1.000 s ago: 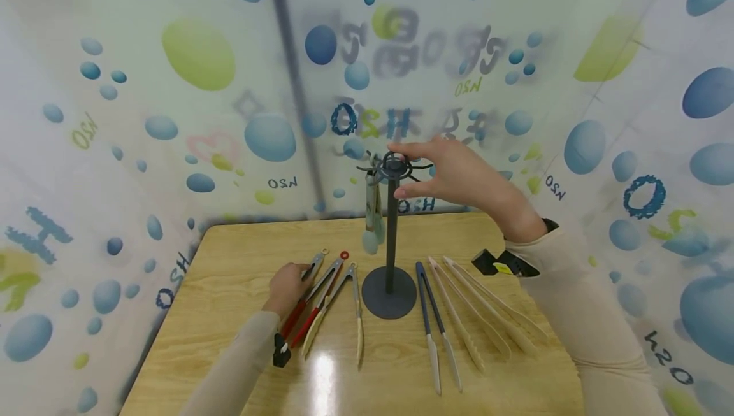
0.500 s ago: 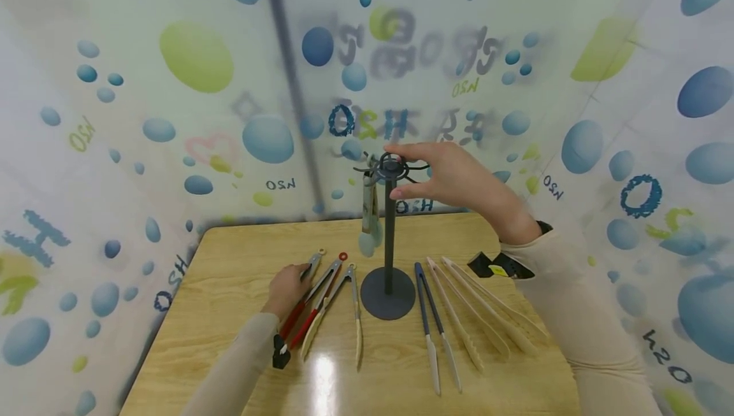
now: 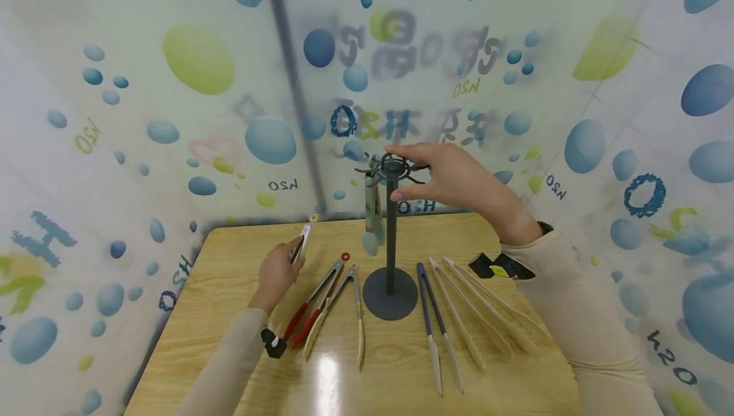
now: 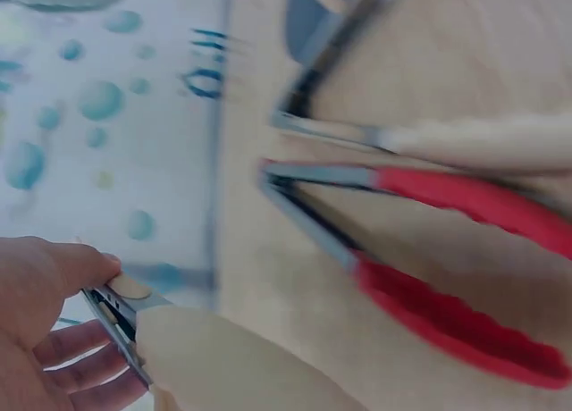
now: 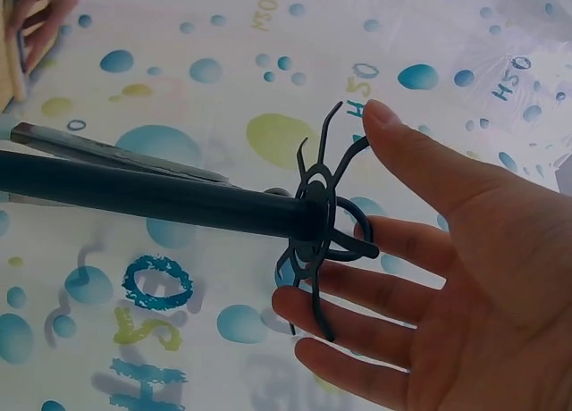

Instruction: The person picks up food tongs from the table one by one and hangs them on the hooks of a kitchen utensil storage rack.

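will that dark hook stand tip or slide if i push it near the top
The stand would probably tip before sliding, since its thin pole rises tall above the round base. The pole looks stiff, being straight. The pale-tipped tongs hung on one side would likely swing, as they dangle from the top.
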Demonstrator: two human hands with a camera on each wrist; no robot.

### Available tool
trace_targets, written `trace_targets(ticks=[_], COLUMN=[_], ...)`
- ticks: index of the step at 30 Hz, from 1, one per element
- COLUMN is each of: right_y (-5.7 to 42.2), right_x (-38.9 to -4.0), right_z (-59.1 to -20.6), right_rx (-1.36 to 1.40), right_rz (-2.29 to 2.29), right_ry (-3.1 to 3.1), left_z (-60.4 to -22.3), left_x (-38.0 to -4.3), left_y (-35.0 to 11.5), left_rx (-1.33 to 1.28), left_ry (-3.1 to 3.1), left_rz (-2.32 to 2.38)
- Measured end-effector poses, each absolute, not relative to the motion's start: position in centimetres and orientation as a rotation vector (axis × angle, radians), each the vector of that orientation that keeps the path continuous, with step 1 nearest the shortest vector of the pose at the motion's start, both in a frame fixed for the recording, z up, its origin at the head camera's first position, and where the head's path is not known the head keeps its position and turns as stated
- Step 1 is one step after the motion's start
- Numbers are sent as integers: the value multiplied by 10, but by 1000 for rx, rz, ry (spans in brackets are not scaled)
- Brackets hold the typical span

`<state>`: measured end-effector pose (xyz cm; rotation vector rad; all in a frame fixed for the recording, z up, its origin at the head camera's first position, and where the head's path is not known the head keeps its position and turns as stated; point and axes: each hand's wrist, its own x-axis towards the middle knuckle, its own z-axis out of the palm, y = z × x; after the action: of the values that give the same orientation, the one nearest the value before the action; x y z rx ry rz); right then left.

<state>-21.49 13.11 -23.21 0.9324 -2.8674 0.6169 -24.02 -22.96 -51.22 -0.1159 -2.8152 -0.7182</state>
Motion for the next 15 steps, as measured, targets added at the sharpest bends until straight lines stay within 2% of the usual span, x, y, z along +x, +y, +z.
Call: trace_targets(ticks=[15], right_y=[127], right_x=[-217], right_z=[-240], right_rx=[908], right_rz=[660], right_ry=[-2795], left_z=[-428], left_x=[-223], left_y=[-184], left_rx=[-372], left_ry=[-2301], left_rz=[-1145])
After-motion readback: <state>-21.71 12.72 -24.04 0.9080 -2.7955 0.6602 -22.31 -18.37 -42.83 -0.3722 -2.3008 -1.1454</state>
